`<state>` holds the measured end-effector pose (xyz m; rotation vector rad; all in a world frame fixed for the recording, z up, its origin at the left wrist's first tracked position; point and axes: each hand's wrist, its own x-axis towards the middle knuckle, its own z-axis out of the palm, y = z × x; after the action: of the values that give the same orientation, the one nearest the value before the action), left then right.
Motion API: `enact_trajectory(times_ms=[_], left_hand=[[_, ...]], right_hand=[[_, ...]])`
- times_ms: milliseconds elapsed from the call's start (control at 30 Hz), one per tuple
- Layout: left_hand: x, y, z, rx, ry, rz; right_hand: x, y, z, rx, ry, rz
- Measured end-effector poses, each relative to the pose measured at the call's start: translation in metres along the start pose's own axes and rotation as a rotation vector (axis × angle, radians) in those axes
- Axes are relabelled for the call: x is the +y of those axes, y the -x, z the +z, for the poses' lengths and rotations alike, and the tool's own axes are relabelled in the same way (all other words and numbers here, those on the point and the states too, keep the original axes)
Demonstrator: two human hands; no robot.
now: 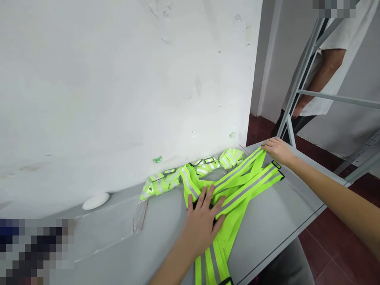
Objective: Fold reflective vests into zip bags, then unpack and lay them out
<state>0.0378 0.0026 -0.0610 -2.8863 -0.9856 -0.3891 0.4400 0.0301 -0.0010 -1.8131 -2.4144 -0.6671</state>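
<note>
A neon-yellow reflective vest (234,204) made of straps with grey stripes and black buckles lies spread on the grey table (276,208). My left hand (203,215) rests on its middle, fingers spread and pressing flat over the crossing straps. At the table's far right edge, my right hand (276,149) pinches the end of one strap and holds it out from the middle. A black buckle (276,164) sits just below that hand. Part of the vest runs off the bottom of the view.
Folded vests in clear bags (162,184) lie along the white wall (133,79). A flat clear bag (103,231) and a white oval object (95,201) are at the left. Beyond the table's right end, a person in a white shirt (332,75) stands behind a metal frame (338,98).
</note>
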Motion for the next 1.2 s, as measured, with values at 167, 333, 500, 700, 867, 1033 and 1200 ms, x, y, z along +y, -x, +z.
enact_trajectory(times_ms=[167, 333, 500, 700, 867, 1033, 1200], left_hand=[[-0.001, 0.003, -0.002, -0.055, 0.0, 0.056], [-0.004, 0.005, 0.001, -0.058, 0.013, 0.074], [-0.004, 0.004, 0.002, -0.056, 0.043, 0.08], [0.005, 0.004, 0.002, -0.096, 0.102, 0.045], [0.022, 0.003, -0.007, -0.152, 0.237, 0.029], [0.033, 0.006, -0.016, -0.094, 0.301, -0.006], [0.033, 0.016, -0.023, -0.104, 0.257, 0.008]], right_hand=[[-0.007, 0.0, 0.018, -0.057, 0.022, 0.075], [-0.021, -0.008, 0.03, -0.224, -0.026, 0.04], [-0.029, -0.004, 0.0, -0.28, -0.033, 0.099], [-0.111, 0.021, -0.026, -0.102, -0.277, 0.15], [-0.188, 0.008, -0.028, -0.063, -0.614, 0.036], [-0.228, -0.063, -0.029, -0.19, -0.869, 0.125], [-0.249, -0.115, -0.021, -0.309, -0.868, 0.215]])
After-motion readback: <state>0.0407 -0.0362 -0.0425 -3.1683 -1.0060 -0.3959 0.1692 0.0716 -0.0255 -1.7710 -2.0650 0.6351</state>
